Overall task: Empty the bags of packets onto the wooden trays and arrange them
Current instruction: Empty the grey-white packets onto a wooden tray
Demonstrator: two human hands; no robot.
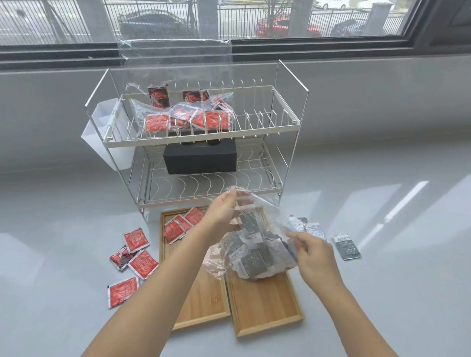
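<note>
1. Two wooden trays lie side by side on the pale counter [387,317]: the right tray [269,307] nearest, the left tray [205,297] touching its left edge.
2. The right hand [317,258] pinches one side of a clear bag [254,250], its fingers [298,238] curled onto the plastic.
3. The left hand [221,214] grips the bag's upper edge, fingers bent round the film, so the bag hangs between both hands over the right tray.
4. The bag is full of grey packets [253,260]; its bottom sits on or just above the right tray, I cannot tell which.
5. Red packets [135,257] lie scattered on the counter left of the trays, four or so.
6. More red packets sit on the far end of the left tray [180,224].
7. Three loose grey packets lie on the counter right of the trays; the farthest right [346,246] lies apart from the other two.
8. Behind the trays stands a two-tier wire rack [286,159].
9. A black box [202,158] rests on its lower tier.
10. A second clear bag of red packets [188,112] lies on the upper tier.
11. A white cup [105,140] hangs on the rack's left side.
</note>
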